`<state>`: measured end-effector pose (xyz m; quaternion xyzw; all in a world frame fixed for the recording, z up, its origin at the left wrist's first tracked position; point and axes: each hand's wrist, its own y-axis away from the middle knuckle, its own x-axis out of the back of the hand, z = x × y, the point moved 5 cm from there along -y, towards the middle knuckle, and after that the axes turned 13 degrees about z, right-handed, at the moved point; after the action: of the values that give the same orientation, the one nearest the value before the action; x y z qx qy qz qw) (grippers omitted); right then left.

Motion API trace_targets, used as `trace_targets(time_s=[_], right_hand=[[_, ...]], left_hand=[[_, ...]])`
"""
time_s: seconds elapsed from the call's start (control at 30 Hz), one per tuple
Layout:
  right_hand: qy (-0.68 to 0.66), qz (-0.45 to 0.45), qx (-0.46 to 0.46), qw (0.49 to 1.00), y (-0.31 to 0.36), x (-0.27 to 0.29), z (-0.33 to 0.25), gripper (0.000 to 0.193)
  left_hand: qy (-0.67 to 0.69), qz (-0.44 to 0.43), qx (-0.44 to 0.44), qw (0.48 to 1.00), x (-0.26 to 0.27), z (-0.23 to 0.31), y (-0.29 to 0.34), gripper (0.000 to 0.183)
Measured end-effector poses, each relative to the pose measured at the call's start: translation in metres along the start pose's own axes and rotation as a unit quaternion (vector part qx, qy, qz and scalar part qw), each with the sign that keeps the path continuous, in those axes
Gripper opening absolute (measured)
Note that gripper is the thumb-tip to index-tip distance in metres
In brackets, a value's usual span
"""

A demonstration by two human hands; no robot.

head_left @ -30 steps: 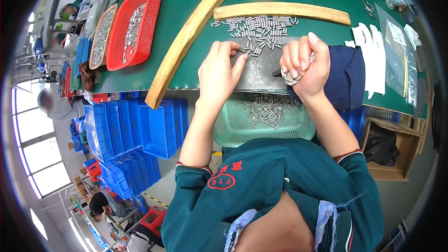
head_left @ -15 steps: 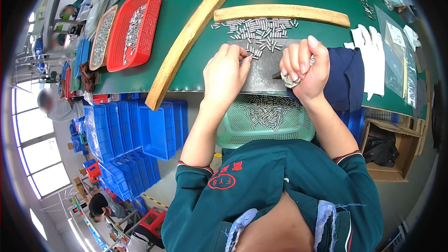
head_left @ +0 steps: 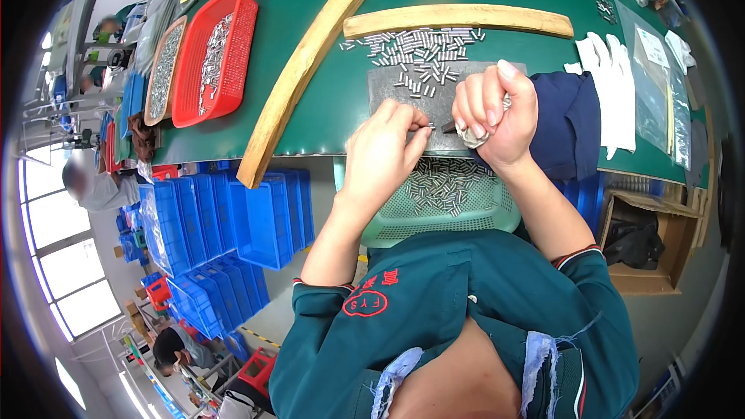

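Note:
Between the thumb and forefinger of my left hand (head_left: 382, 151) is a small metal pin (head_left: 431, 126), its end poking out past the fingertips. My right hand (head_left: 500, 115) is closed around a tool with a white cloth-wrapped handle (head_left: 472, 138); its dark tip (head_left: 449, 128) points left, close to the pin. Both hands are over the front of a grey metal plate (head_left: 382, 87). Loose metal pins (head_left: 423, 48) lie spread across the plate's far edge and the table beyond. Below the table edge, a light green basket (head_left: 380, 225) holds many more pins.
Two curved wooden bars (head_left: 310, 54) border the loose pins. On the left stand a red basket (head_left: 247, 54) and a paler tray (head_left: 164, 70) of metal parts. Dark blue cloth (head_left: 566, 120) and white gloves (head_left: 609, 85) lie right. Blue crates (head_left: 264, 217) stand below left.
My left hand has moved toward me and slightly right, away from the pile, with a pin now showing at its fingertips. My right hand keeps hold of the tool, nearly in place.

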<state>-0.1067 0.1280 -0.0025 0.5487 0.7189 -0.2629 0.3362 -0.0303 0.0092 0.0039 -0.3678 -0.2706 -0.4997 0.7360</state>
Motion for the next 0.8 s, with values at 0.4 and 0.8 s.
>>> trace_targets(time_s=[0.4, 0.8], right_hand=[[-0.012, -0.018, -0.003, 1.0, 0.002, -0.004, 0.002, 0.048], [0.045, -0.01, 0.01, 0.999, 0.001, -0.004, 0.0, 0.047]], left_hand=[[0.044, -0.015, 0.005, 0.999, -0.005, -0.003, 0.002, 0.008], [0.089, -0.015, -0.005, 0.996, -0.004, -0.005, 0.002, 0.007]])
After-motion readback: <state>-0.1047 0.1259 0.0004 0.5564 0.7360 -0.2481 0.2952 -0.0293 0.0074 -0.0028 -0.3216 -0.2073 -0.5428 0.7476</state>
